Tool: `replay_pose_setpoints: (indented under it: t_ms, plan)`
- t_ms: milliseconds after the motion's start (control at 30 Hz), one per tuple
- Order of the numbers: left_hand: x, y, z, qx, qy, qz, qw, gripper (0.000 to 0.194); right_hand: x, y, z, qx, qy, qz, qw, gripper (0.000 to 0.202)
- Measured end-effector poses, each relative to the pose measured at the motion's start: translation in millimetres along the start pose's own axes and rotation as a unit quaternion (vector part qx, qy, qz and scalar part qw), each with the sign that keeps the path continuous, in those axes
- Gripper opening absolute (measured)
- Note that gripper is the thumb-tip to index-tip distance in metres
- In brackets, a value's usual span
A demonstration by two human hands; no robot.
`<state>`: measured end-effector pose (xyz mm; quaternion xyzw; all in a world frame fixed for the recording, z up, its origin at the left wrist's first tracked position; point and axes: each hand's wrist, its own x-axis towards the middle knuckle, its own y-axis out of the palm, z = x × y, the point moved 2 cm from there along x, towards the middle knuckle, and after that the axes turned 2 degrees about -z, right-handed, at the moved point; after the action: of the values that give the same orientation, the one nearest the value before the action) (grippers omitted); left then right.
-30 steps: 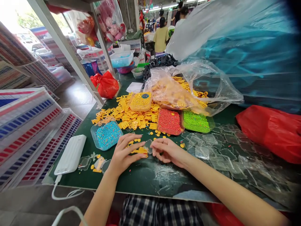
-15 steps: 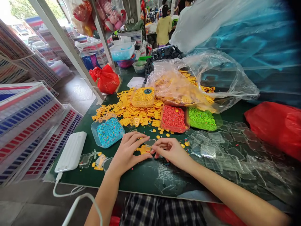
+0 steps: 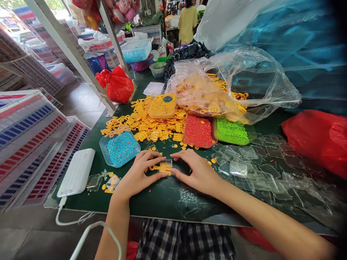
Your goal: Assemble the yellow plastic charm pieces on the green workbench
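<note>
A small yellow plastic piece (image 3: 165,167) with a ring at its left end and a clear square plate over its toothed end lies low over the green table. My left hand (image 3: 138,172) is closed around it, fingertips along the far edge and thumb along the near edge. From the other side, my right hand (image 3: 197,170) curves in, index finger and thumb at the right corners of the plate. Just beyond the hands is a tray of blue beads (image 3: 123,148), with a heap of similar yellow pieces (image 3: 141,122) behind it.
Trays of red beads (image 3: 199,130), green beads (image 3: 232,131) and yellow beads (image 3: 162,106) stand farther back. Many clear plates (image 3: 260,169) lie at right beside a red bag (image 3: 317,141). A white power bank (image 3: 76,172) with a cable sits at left. A person (image 3: 187,25) stands behind.
My right hand's fingers have spread from a pinch to bracket the plate's right corners. The yellow piece and my left hand sit slightly farther left in view, which has shifted a little.
</note>
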<state>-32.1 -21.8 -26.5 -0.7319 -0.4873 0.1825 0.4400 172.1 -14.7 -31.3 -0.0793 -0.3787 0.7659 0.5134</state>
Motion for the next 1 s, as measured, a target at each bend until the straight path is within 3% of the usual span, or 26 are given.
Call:
replay_pose_setpoints:
  t_ms: [133,367,867,1000]
  plan:
    - [-0.1,1.0,4.7,0.018,-0.031,0.051,0.998,0.042,-1.6,2.1,-0.1,-0.102,-0.089,0.028,0.990,0.033]
    - [1.0,3.6,5.3,0.044,-0.074,0.093,0.992,0.042,-2.3,9.5,-5.1,-0.132,-0.103,0.047,0.985,0.034]
    - [-0.2,8.4,9.5,0.061,-0.060,0.080,0.993,0.049,-2.6,13.6,-9.6,-0.131,-0.071,0.058,0.987,0.030]
    - [0.2,4.6,8.9,0.034,-0.069,0.049,0.996,0.054,-2.1,12.8,-8.7,-0.130,-0.071,0.057,0.987,0.030]
